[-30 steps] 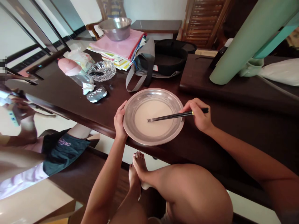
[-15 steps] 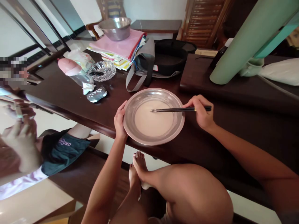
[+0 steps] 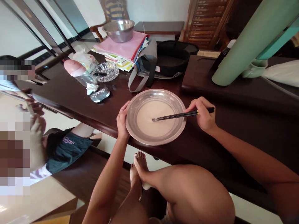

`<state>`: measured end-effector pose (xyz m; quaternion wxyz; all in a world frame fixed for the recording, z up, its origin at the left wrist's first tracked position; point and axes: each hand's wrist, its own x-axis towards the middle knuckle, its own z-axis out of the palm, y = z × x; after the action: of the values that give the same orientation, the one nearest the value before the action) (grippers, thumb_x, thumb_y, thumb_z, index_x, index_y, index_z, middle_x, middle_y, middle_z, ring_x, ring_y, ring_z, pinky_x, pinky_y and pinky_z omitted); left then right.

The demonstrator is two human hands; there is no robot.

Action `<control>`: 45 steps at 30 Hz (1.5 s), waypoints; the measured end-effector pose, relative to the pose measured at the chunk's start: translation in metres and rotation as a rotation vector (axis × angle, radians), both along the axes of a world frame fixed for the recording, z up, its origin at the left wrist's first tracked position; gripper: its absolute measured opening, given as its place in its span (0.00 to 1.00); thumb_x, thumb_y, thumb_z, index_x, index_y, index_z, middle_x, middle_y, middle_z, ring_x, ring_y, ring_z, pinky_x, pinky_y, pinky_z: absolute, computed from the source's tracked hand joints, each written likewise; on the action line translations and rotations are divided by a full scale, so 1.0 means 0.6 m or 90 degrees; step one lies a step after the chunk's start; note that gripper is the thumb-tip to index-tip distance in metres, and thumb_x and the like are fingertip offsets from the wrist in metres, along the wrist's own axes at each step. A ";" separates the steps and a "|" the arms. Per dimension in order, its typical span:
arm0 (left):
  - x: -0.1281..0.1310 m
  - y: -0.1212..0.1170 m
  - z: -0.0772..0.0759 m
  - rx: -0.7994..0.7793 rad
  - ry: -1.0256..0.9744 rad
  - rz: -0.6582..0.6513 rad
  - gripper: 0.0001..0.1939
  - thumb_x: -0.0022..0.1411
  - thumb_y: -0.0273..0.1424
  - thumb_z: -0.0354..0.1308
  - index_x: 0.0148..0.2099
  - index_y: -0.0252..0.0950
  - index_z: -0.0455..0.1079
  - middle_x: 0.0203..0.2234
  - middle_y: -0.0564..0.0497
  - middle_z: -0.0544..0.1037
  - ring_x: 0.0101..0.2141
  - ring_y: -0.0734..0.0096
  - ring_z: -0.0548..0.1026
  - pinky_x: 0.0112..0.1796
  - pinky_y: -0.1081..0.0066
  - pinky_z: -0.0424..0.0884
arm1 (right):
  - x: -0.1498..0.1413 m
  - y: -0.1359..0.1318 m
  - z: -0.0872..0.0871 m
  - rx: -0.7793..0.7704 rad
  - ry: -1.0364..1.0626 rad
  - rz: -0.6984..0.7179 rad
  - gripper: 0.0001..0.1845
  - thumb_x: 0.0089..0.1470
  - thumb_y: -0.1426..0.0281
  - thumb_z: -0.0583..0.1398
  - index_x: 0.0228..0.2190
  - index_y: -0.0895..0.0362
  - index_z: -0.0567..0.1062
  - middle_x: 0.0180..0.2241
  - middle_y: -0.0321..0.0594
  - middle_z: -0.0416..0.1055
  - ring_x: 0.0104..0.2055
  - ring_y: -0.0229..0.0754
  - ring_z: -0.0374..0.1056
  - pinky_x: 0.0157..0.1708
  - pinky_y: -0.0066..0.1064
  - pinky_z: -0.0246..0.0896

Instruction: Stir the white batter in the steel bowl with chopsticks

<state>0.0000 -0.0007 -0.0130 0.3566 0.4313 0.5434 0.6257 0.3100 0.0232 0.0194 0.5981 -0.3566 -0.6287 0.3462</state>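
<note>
A round metal plate [image 3: 134, 124] holding a pale, smooth batter [image 3: 155, 118] sits at the near edge of a dark wooden table [image 3: 210, 143]. My left hand [image 3: 122, 119] grips the plate's left rim, fingers curled on it. My right hand [image 3: 203, 115] is closed on a pair of black chopsticks [image 3: 178, 115]. Their tips rest in the batter near the plate's middle.
Behind the plate lie a grey bag [image 3: 149, 60], a glass ashtray [image 3: 105, 71], a pink-capped bottle [image 3: 78, 72], a small remote [image 3: 100, 94], stacked books [image 3: 123, 51] under a steel bowl [image 3: 119, 30], and a green roll [image 3: 245, 46]. Another person [image 3: 58, 146] sits at left.
The chopstick tips swung across the batter, up toward the far side and back down to the middle. My left hand stayed on the rim. The view shifted slightly.
</note>
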 end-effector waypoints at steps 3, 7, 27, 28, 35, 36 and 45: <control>0.005 -0.002 0.007 -0.002 -0.015 0.005 0.22 0.61 0.43 0.56 0.54 0.41 0.76 0.56 0.48 0.77 0.58 0.55 0.72 0.58 0.62 0.67 | 0.000 -0.005 0.003 0.000 -0.083 0.029 0.18 0.65 0.58 0.57 0.28 0.50 0.80 0.28 0.37 0.77 0.32 0.42 0.71 0.35 0.38 0.66; 0.009 -0.004 0.012 -0.009 -0.022 0.002 0.24 0.60 0.43 0.56 0.55 0.40 0.76 0.56 0.47 0.77 0.57 0.54 0.73 0.57 0.61 0.68 | 0.001 -0.004 0.004 0.018 -0.024 -0.041 0.20 0.64 0.57 0.57 0.25 0.50 0.78 0.25 0.39 0.75 0.29 0.44 0.70 0.31 0.40 0.65; 0.005 -0.002 0.009 -0.015 -0.014 0.008 0.23 0.60 0.43 0.55 0.54 0.40 0.76 0.57 0.47 0.77 0.58 0.54 0.72 0.58 0.62 0.66 | 0.000 0.000 0.003 -0.005 0.044 -0.044 0.20 0.63 0.58 0.58 0.23 0.51 0.77 0.22 0.36 0.73 0.25 0.41 0.68 0.28 0.36 0.64; 0.004 -0.002 0.007 -0.015 -0.012 0.006 0.23 0.60 0.43 0.55 0.54 0.39 0.76 0.57 0.47 0.76 0.58 0.54 0.72 0.58 0.61 0.66 | 0.000 0.000 0.002 -0.019 0.052 -0.023 0.19 0.63 0.58 0.58 0.24 0.51 0.77 0.22 0.36 0.73 0.24 0.40 0.68 0.27 0.36 0.63; 0.004 -0.001 0.007 -0.009 -0.008 0.011 0.23 0.61 0.43 0.55 0.54 0.40 0.76 0.57 0.48 0.77 0.59 0.54 0.71 0.59 0.61 0.65 | 0.001 0.001 0.005 -0.002 -0.025 -0.053 0.20 0.63 0.57 0.58 0.24 0.52 0.77 0.25 0.37 0.74 0.29 0.41 0.72 0.31 0.37 0.66; 0.005 -0.002 0.008 -0.012 -0.011 0.010 0.23 0.60 0.43 0.55 0.54 0.40 0.77 0.57 0.48 0.76 0.59 0.54 0.71 0.59 0.61 0.65 | 0.001 0.002 0.005 -0.005 0.014 -0.068 0.20 0.63 0.56 0.58 0.23 0.52 0.76 0.23 0.36 0.72 0.26 0.41 0.71 0.28 0.36 0.64; 0.006 -0.003 0.012 -0.003 -0.012 0.011 0.23 0.60 0.42 0.56 0.54 0.39 0.77 0.57 0.48 0.77 0.58 0.55 0.72 0.59 0.62 0.64 | -0.001 0.001 0.004 -0.016 0.000 -0.030 0.18 0.62 0.57 0.59 0.25 0.51 0.78 0.24 0.37 0.75 0.28 0.41 0.72 0.29 0.36 0.67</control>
<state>0.0036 -0.0025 -0.0057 0.3574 0.4199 0.5450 0.6316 0.3093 0.0239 0.0219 0.6012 -0.3789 -0.6158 0.3403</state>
